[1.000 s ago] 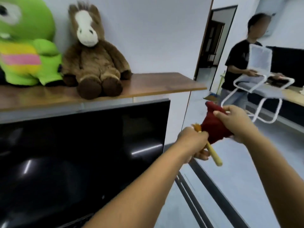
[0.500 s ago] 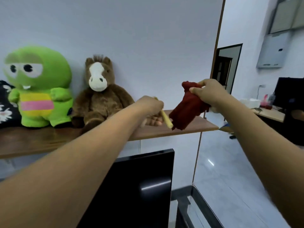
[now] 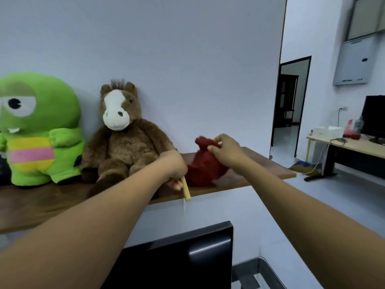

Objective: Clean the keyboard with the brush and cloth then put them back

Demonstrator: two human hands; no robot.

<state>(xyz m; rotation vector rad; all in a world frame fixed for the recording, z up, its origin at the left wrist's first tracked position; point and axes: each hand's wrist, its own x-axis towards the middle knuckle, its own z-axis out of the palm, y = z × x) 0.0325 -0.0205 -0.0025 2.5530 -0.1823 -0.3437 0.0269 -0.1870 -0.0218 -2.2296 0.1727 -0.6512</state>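
My right hand (image 3: 226, 150) pinches the top of a bunched dark red cloth (image 3: 205, 168), whose lower part rests on the wooden shelf (image 3: 260, 173). My left hand (image 3: 174, 166) is closed around a brush (image 3: 185, 189); only its pale wooden handle shows, pointing down over the shelf's front edge. The bristles are hidden behind the hand. The keyboard is out of view.
A brown plush horse (image 3: 123, 142) and a green plush frog (image 3: 35, 130) sit on the shelf left of my hands. A black monitor (image 3: 177, 259) stands below the shelf. A desk (image 3: 354, 147) with a screen and boxes stands at the far right, beside a doorway (image 3: 291, 101).
Both hands have come down onto the shelf. The cloth, held in the air half a second ago, now touches the shelf. The brush handle has swung to point downward.
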